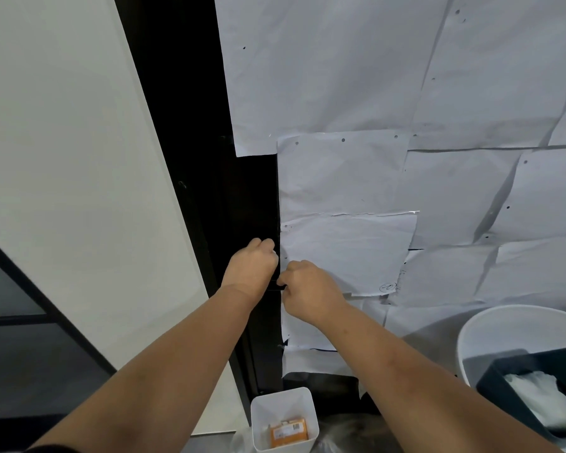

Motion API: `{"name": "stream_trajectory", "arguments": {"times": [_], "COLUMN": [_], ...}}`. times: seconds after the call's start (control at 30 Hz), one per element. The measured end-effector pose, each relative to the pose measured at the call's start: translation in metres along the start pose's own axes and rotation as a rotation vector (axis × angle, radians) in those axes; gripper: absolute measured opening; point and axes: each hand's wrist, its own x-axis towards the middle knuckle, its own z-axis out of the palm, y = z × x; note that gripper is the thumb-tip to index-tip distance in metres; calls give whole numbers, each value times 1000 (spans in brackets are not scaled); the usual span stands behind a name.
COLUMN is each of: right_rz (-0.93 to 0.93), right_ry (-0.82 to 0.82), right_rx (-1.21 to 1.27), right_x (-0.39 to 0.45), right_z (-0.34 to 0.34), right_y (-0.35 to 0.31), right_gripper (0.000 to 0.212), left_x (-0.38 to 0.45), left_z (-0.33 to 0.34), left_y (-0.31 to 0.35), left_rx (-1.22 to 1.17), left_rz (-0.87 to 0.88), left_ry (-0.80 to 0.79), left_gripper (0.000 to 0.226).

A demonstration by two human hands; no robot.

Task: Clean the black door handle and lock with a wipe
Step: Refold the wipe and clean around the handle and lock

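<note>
Both hands are seen working at the black door handle [276, 284], of which only a thin dark bar shows between them, set on the dark door stile [252, 197] at the edge of the paper-covered panel. The left hand [252, 266] is curled into a loose fist against the stile just above that bar; a small pale sliver at its knuckles may be the wipe, though this cannot be told for certain. The right hand [307, 289] is also curled, with thumb and fingers pinched at the bar's end; what it holds cannot be made out. The lock itself is hidden. Cleaning is judged to be under way, with no finished result visible on the matte black surface. The white paper sheets [347, 178] are creased, overlapped and dotted with small holes. Below, a white square plastic cup [262, 407] holds an orange packet [288, 431], and a round white bin [490, 322] carries a dark tray [497, 377] with crumpled white material.
</note>
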Motion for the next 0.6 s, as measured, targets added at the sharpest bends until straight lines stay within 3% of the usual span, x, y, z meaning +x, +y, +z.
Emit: {"name": "stream_trajectory", "arguments": {"times": [0.1,0.23,0.33,0.5,0.6], "right_rz": [-6,-8,7,20,16], "right_ry": [-12,-11,-22,-17,-11], "right_rx": [23,35,10,-4,3], "right_x": [-4,-6,-5,-5,-6], "right_z": [-1,0,1,0,0], "right_y": [1,1,-1,-2,-2], "right_gripper": [36,38,34,33,34], "left_x": [-3,-13,-15,-8,-10], "left_z": [1,19,18,2,8], "left_y": [-8,-20,-17,-14,-14], "left_rx": [1,-319,-339,-57,-139], "left_rz": [4,-214,-282,-55,-126], "left_ry": [3,213,211,41,87], "left_gripper": [32,38,35,37,43]}}
